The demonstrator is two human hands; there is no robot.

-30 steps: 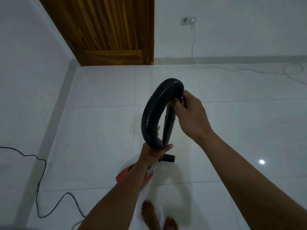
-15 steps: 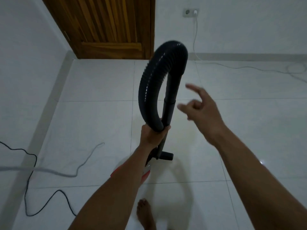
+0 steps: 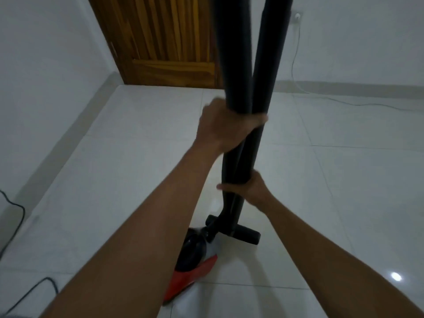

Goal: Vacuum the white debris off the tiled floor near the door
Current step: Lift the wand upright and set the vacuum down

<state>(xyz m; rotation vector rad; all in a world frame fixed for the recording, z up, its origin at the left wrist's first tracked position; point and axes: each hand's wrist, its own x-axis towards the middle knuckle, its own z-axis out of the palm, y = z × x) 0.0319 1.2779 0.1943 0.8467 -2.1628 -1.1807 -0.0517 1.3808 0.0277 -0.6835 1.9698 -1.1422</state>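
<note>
Left hand [image 3: 220,127], right hand [image 3: 251,191], forearms [image 3: 149,226]: all bare.

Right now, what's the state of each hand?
Left hand: closed, gripping the vacuum's black tubes together.
Right hand: closed, gripping the same black tubes lower down.

The hose [image 3: 231,53] and tube [image 3: 270,53] now stand much higher and nearer the camera, two dark columns whose looped top runs out of the picture. The right hand [image 3: 250,189], loose in the air half a second ago with fingers spread, now grips the tube low down, below the left hand [image 3: 222,127]. The left hand, holding hose and tube together, sits higher in view than before. More of the red and black vacuum body [image 3: 195,253] shows under the left forearm. The bare feet are gone from the bottom edge.
</note>
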